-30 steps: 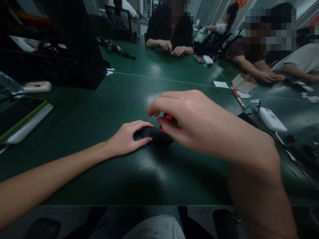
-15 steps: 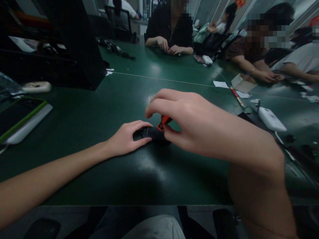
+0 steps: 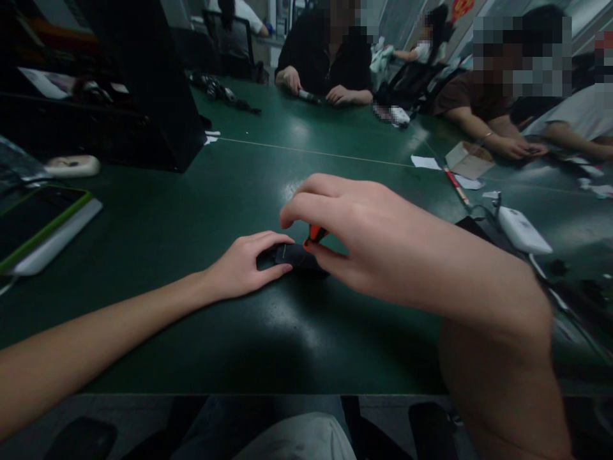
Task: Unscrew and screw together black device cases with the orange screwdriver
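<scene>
Fingers (image 3: 306, 211) of our right hand (image 3: 364, 236) pinch a small orange tool (image 3: 315, 234) over the black device (image 3: 297, 257), which our left hand (image 3: 244, 265) grips on the green surface (image 3: 191, 211).

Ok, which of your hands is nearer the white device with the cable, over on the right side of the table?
Right. The right hand pinches the orange piece at mid-table, closer to the white device; the left hand rests on the black object, farther left.

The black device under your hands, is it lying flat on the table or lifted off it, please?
Flat: the black device rests on the table, left hand steadying it, right hand pinching an orange tool.
</scene>
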A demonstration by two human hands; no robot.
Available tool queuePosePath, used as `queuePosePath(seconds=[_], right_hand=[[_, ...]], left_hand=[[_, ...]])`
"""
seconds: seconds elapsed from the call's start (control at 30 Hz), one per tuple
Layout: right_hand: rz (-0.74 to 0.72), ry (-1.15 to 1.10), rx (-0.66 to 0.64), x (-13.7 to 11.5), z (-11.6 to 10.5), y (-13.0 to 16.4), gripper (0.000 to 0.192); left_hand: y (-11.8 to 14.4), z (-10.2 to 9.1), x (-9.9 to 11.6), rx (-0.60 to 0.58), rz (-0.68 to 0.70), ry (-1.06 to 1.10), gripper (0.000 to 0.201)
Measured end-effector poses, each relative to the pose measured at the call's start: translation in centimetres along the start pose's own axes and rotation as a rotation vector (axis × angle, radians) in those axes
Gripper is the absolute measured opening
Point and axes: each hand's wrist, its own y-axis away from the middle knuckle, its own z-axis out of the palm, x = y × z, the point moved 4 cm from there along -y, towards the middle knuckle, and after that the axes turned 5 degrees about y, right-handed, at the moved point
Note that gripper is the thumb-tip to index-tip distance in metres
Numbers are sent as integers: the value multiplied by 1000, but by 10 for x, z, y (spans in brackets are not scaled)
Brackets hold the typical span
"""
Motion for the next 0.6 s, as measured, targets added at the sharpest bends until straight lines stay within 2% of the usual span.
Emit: queuePosePath(seconds=[0.13, 0.3, 0.5, 0.6], right_hand=[[38, 33, 22, 3, -1, -2, 19], [4, -15, 28, 1, -2, 0, 33], [39, 32, 26, 4, -1, -3, 19], [52, 53, 25, 6, -3, -3, 19]], left_hand=[[-1, 0, 0, -15, 1, -8, 35], [-1, 0, 0, -13, -2, -19, 35], [-1, 0, 1, -23, -10, -2, 35], [-1, 0, 1, -31, -17, -5, 35]])
